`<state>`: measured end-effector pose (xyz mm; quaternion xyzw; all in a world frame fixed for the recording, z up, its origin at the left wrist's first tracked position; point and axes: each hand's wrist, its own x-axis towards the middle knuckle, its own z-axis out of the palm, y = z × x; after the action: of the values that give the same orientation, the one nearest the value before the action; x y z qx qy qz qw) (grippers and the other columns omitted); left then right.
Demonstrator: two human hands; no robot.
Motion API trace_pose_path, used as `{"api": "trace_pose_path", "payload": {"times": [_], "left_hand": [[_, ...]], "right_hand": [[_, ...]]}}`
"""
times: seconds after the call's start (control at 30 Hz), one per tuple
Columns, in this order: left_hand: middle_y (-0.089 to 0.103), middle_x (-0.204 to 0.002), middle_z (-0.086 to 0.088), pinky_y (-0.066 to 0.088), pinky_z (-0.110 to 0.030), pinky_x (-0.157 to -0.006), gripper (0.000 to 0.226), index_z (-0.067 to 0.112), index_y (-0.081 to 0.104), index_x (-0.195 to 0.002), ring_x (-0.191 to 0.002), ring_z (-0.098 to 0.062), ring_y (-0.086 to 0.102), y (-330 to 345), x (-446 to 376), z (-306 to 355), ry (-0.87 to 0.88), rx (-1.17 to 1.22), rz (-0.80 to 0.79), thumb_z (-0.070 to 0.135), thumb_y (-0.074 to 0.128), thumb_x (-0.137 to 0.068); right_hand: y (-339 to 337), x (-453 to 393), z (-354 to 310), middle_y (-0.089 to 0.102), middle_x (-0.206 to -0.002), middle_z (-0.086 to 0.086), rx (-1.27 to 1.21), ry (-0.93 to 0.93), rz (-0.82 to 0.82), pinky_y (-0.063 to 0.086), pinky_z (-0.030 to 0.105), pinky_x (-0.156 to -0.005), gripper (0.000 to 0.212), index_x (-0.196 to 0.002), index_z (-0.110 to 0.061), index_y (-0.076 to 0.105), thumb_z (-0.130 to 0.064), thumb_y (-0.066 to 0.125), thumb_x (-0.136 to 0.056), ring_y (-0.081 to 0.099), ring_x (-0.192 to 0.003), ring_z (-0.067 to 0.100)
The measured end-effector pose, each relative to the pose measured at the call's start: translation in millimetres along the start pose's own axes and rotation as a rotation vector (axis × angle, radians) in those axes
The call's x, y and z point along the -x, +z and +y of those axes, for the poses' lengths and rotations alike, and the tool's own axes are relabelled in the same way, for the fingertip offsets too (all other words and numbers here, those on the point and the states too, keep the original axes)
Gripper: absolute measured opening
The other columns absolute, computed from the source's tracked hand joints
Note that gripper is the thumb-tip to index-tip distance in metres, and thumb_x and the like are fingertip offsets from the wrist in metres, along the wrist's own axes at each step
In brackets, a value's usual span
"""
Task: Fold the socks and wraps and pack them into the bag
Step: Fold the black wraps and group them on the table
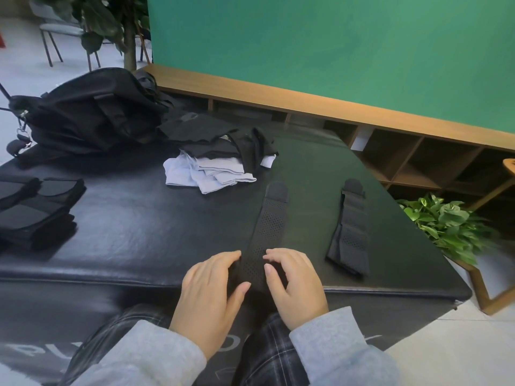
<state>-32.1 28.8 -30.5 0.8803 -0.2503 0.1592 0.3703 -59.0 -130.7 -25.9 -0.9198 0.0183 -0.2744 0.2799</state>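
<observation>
While both hands (252, 277) curl round its near end, perforated black wrap (267, 232) lies long.

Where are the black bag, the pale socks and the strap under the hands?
black bag (92, 112), head view, on its top flap.
pale socks (206, 174), head view, on the middle of the heap.
perforated strap (269, 221), head view, on its middle stretch beyond the fingers.
</observation>
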Motion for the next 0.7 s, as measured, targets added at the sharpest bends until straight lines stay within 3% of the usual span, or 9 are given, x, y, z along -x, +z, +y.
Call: {"api": "trace_pose_path", "payload": {"times": [0.07,0.17,0.27,0.43,0.57,0.7], "left_hand": [[0.064,-0.11,0.004,0.042,-0.041,-0.091,0.047,0.019,0.056,-0.121,-0.1,-0.016,0.057,-1,-1,3,-0.043,0.048,0.007,0.038,0.057,-0.078],[0.065,-0.104,0.01,0.047,-0.039,-0.085,0.028,0.03,0.052,-0.115,-0.096,-0.01,0.06,-1,0,1,0.102,-0.032,0.04,0.046,0.049,-0.091],[0.062,-0.103,0.014,0.046,-0.037,-0.086,0.02,0.035,0.05,-0.107,-0.099,-0.005,0.055,0,0,-5,0.161,-0.08,0.035,0.047,0.049,-0.09],[0.061,-0.108,0.008,0.048,-0.042,-0.085,0.045,0.032,0.057,-0.104,-0.101,-0.01,0.052,6,1,-9,0.199,-0.159,0.024,0.03,0.08,-0.066],[0.061,-0.108,0.008,0.047,-0.041,-0.085,0.048,0.031,0.06,-0.102,-0.1,-0.011,0.053,7,1,-11,0.213,-0.167,0.03,0.027,0.084,-0.061],[0.059,-0.11,0.009,0.045,-0.039,-0.088,0.049,0.032,0.056,-0.105,-0.103,-0.01,0.051,8,2,-12,0.221,-0.152,0.032,0.026,0.082,-0.065]], "right_hand": [[1,2,1,0.053,-0.102,-0.025,0.007,0.003,0.011,0.025,-0.002,-0.091,0.032,-0.096,-0.022,0.066,-0.039,0.041,-0.085,0.041,-0.103,-0.009],[1,4,2,0.055,-0.102,-0.024,-0.012,0.019,0.031,0.027,-0.001,-0.09,0.027,-0.089,-0.021,0.063,-0.038,0.043,-0.084,0.043,-0.101,-0.009],[1,4,1,0.053,-0.101,-0.027,-0.014,0.036,0.03,0.027,-0.001,-0.087,0.023,-0.081,-0.022,0.056,-0.041,0.042,-0.084,0.043,-0.1,-0.01],[3,3,1,0.04,-0.097,-0.042,0.029,0.052,0.024,0.031,0.002,-0.079,0.028,-0.09,-0.027,0.057,-0.046,0.038,-0.083,0.041,-0.1,-0.013],[2,3,0,0.039,-0.097,-0.04,0.041,0.03,0.038,0.029,0.004,-0.081,0.037,-0.103,-0.023,0.062,-0.045,0.04,-0.083,0.039,-0.101,-0.011],[1,3,1,0.049,-0.101,-0.027,0.051,-0.002,0.025,0.031,0.001,-0.083,0.035,-0.103,-0.023,0.065,-0.042,0.042,-0.085,0.043,-0.103,-0.007]]}}
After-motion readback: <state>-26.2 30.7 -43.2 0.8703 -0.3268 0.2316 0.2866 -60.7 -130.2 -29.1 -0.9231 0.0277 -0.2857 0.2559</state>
